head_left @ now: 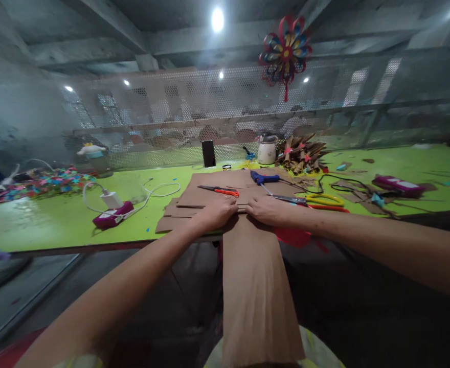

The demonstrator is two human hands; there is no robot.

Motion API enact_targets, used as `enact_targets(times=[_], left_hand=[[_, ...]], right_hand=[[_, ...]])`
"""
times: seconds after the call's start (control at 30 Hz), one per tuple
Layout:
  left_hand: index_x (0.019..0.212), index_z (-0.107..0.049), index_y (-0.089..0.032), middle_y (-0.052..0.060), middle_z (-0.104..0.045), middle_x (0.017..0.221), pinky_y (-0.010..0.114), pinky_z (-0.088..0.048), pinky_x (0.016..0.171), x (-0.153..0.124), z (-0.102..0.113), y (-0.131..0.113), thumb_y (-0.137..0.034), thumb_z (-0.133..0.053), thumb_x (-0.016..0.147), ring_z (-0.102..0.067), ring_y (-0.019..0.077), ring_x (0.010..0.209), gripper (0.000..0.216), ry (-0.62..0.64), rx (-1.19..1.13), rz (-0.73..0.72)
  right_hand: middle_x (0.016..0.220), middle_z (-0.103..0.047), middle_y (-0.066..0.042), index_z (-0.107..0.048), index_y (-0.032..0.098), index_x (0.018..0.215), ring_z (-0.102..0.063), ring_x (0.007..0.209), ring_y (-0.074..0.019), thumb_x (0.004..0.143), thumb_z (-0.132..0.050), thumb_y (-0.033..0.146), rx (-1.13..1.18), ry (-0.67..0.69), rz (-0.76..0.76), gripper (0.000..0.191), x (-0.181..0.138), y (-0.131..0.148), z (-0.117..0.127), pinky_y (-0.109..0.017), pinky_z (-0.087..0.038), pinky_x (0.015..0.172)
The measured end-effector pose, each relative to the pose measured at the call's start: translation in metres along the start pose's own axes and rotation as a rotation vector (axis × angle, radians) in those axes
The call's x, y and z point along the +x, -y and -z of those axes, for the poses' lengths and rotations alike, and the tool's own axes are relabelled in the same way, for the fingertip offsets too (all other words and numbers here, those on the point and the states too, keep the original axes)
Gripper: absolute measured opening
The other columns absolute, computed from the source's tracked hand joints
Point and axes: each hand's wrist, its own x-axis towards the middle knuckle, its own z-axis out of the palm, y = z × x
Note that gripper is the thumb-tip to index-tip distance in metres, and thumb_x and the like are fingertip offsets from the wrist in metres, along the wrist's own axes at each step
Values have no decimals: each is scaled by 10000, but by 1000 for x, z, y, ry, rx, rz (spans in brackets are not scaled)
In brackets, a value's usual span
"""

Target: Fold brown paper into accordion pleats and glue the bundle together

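Head view, single frame. Both forearms reach forward to the near edge of the green table [56, 220]. Left hand [216, 212] and right hand [266, 209] lie side by side, knuckles up, almost touching, on the top end of a long brown paper strip [256, 291]. The strip starts at the table edge under the hands and hangs down toward the camera, its lower end near the bottom of the frame. Fingers of both hands are bent and close together, pressing on the paper; whether thumbs or fingertips hook under the sheet, cannot tell. Just beyond the hands: stack of brown paper sheets [205, 194] flat on the table, orange-handled scissors [222, 191] lying on it. Blue-handled tool [265, 178] behind the right hand; yellow-handled scissors [324, 199] further right. Left of the stack: white charger [112, 199] on a magenta pack [112, 216]. At the back: upright phone [208, 153], white jar [267, 150], pile of brown paper cones [300, 152].
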Motion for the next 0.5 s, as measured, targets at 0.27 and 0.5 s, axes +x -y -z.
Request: enact_targets(times=[0.27, 0.5], left_hand=[[565, -549, -125, -2, -445, 466, 239, -252, 477, 33, 20, 6, -405, -383, 827, -328, 93, 438, 418, 147, -324, 266], [556, -489, -138, -29, -357, 488, 224, -244, 453, 25, 29, 1, -589, -406, 758, -289, 81, 455, 502, 274, -605, 267]], right_hand=[[858, -575, -107, -517, 87, 1019, -516, 789, -201, 865, -397, 110, -88, -60, -3, 196, -2, 0, 9, -285, -376, 595], [831, -565, -99, -537, 81, 971, -495, 784, -198, 880, -388, 125, -92, -168, 13, 180, -13, 5, 36, -288, -372, 578]])
